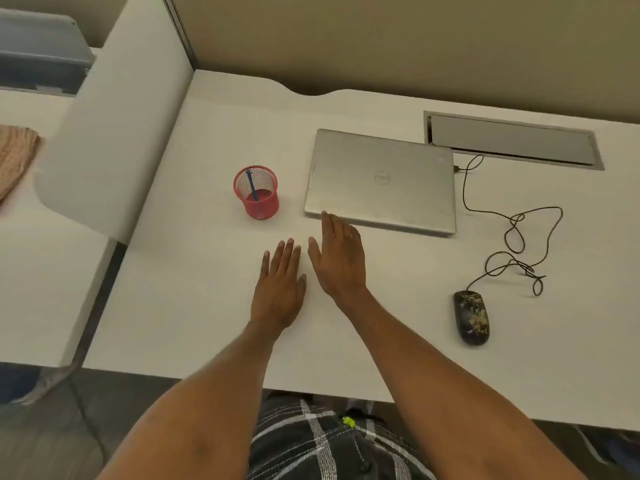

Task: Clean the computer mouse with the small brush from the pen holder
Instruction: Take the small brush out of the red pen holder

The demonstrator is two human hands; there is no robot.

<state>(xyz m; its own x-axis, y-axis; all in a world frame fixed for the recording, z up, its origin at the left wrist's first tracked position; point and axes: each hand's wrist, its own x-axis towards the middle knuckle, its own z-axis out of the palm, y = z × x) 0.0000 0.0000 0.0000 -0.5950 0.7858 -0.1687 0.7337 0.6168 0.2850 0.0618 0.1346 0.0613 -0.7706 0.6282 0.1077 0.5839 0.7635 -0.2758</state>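
Observation:
A red mesh pen holder [260, 206] stands on the white desk [194, 278], left of the laptop. A small blue brush [252, 186] leans inside it. The dark patterned computer mouse [471, 317] lies at the right, near the desk's front edge, with its black cable [512, 233] coiled behind it. My left hand [280, 289] lies flat on the desk, fingers stretched, empty. My right hand [341, 259] is beside it, held on edge with fingers straight, its fingertips near the laptop's front edge. Both hands are below and right of the pen holder and well left of the mouse.
A closed silver laptop [381, 181] lies at the desk's centre back, the mouse cable plugged into its right side. A grey cable hatch [512, 140] is set into the desk behind it. A white divider panel [114, 126] borders the desk's left side.

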